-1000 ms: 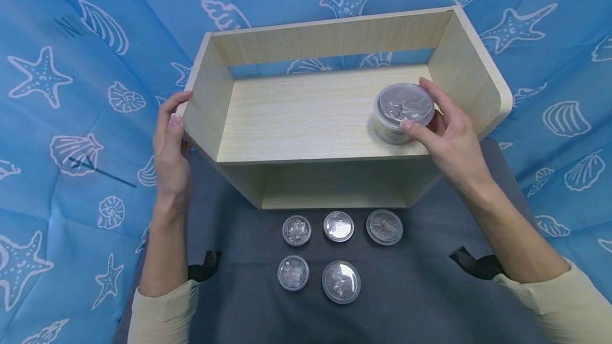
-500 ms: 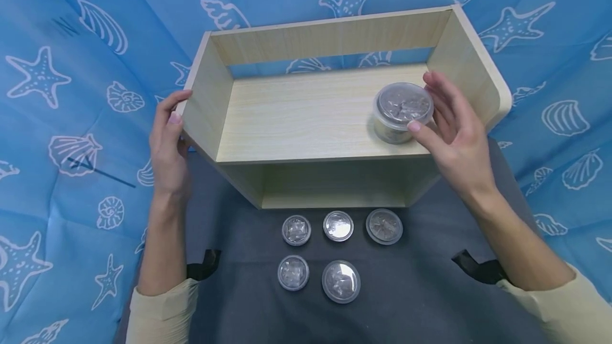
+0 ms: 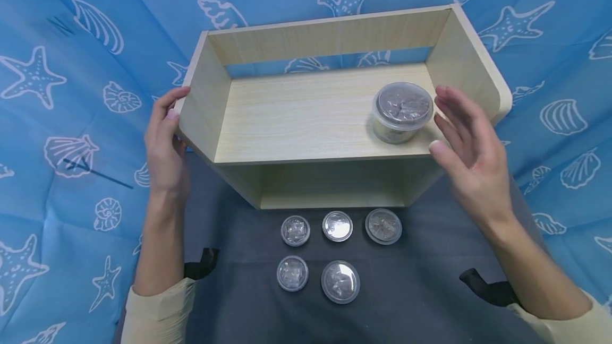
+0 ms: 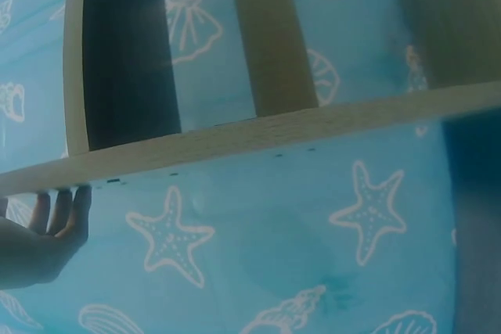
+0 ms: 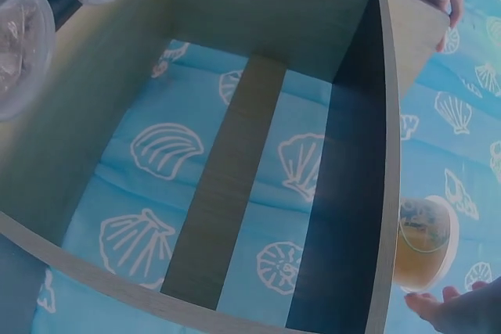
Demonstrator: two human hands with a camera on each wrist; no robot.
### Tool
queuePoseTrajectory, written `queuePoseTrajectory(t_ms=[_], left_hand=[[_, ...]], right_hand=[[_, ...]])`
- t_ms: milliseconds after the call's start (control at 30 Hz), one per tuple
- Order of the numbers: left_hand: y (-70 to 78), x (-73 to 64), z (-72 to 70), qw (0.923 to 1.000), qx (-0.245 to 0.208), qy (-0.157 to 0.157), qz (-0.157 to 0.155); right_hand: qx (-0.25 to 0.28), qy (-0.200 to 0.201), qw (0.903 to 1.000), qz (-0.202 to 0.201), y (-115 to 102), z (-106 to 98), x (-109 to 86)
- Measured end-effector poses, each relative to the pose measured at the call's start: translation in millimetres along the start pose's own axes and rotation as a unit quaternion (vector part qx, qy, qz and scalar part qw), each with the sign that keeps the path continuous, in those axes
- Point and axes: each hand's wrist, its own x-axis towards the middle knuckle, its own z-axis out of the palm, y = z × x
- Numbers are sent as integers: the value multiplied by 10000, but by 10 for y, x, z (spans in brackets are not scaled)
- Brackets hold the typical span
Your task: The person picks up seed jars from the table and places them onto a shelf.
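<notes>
My right hand (image 3: pixel 478 161) has just released the lidded tub (image 3: pixel 402 113) and drawn back, fingers spread and empty, so the tub seems settled at the right of the wooden shelf unit (image 3: pixel 291 115), whose left edge my left hand (image 3: pixel 164 145), partly hidden, apparently grips.

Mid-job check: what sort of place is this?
Probably a staged tabletop workspace, though the wider room is hidden: blue seashell-print cloth hangs behind and at the sides, and a wooden shelf stands on a dark gray surface with lidded tubs set in front.
</notes>
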Motion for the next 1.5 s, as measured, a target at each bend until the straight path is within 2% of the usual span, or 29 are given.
queuePoseTrajectory(t_ms=[200,433,600,767,933,1133,1367,1500], left_hand=[[18,14,-11,10000,26,13,-15],[15,10,-27,9999,100,34,3],[1,8,-19,9999,120,66,48],[-10,11,-5,9998,129,101,104],[-30,16,13,9998,74,92,136],[-49,14,38,9999,13,32,148],[-55,10,38,9999,20,17,137],[-53,20,38,9999,68,16,130]], right_hand=[[43,-102,9999,-67,-19,-42,-110],[40,-101,9999,73,-13,-81,-241],[2,-191,9998,79,18,-115,-340],[238,-309,9992,37,75,-146,-437],[161,-418,9990,18,121,-183,-537],[178,-389,9990,-162,150,-203,-610],[572,-463,9960,-497,208,-177,-675],[654,-574,9951,-479,272,-189,-731]])
